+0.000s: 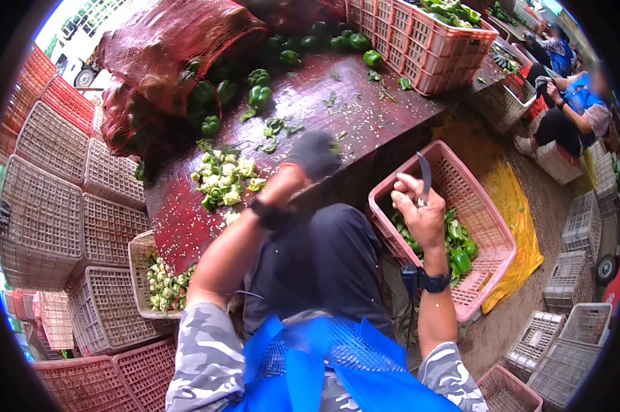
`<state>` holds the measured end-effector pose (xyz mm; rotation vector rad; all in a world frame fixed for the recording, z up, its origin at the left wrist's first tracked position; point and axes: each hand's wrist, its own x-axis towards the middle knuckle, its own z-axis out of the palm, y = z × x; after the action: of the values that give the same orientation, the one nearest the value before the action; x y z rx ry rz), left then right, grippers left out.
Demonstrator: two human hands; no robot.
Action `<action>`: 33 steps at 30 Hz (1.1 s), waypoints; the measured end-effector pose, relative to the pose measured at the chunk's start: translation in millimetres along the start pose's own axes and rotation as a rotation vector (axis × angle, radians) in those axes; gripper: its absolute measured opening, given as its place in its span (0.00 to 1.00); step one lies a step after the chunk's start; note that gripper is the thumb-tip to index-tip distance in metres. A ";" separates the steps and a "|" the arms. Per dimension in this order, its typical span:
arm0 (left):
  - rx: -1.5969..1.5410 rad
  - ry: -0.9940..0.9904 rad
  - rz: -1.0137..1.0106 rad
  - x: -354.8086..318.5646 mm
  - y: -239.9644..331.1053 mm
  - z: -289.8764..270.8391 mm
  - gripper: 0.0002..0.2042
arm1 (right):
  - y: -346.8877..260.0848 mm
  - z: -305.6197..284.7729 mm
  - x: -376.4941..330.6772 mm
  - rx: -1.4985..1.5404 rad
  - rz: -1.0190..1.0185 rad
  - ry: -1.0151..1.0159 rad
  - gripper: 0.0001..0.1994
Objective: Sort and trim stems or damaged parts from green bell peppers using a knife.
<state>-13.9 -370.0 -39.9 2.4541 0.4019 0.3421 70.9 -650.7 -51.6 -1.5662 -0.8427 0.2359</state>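
Observation:
My right hand (420, 211) is closed around a small knife with a curved blade (425, 172), its tip pointing up. This hand is above a pink plastic crate (492, 264) with cut green peppers (461, 253) inside, to the right of my knees. My left hand (314, 155), in a dark glove, is over the near edge of the dark red table (310, 89). Motion smears its fingers, so what they hold, if anything, does not show. Left of that hand lies a pile of pale pepper cores (224, 175). Whole green peppers (260, 95) sit farther back.
Red mesh sacks (176, 48) of peppers cover the table's far left. A pink crate (426, 44) full of peppers stands at its far right. Another crate (139, 275) holds cores at lower left. Stacked crates (45, 189) line the left. Two people (576, 103) sit at far right.

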 end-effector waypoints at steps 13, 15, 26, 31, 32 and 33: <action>0.620 0.312 0.154 101.1 -207.5 -112.6 0.19 | 45.9 11.5 -49.4 -0.037 0.447 -0.003 0.14; 0.698 0.177 0.151 124.5 -231.1 -100.6 0.18 | 44.7 13.7 -47.2 -0.088 0.474 -0.013 0.14; 0.301 0.018 -0.419 98.8 -239.1 -129.2 0.20 | 28.6 39.3 -9.4 -0.076 0.448 -0.005 0.15; -0.312 -0.017 0.126 47.0 -168.5 -122.0 0.08 | 4.2 73.7 37.5 -0.113 -0.013 -0.051 0.21; 0.072 -0.011 0.577 42.4 -151.4 -115.7 0.07 | -2.2 82.5 41.6 -0.025 0.034 -0.046 0.25; -0.390 -0.244 0.274 30.4 -131.4 -98.4 0.07 | -6.2 89.8 49.8 -0.038 -0.040 -0.094 0.30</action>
<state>-45.5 -206.1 -40.4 2.1291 -0.1011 0.2051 50.2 -550.0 -48.0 -1.5813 -0.9559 0.2675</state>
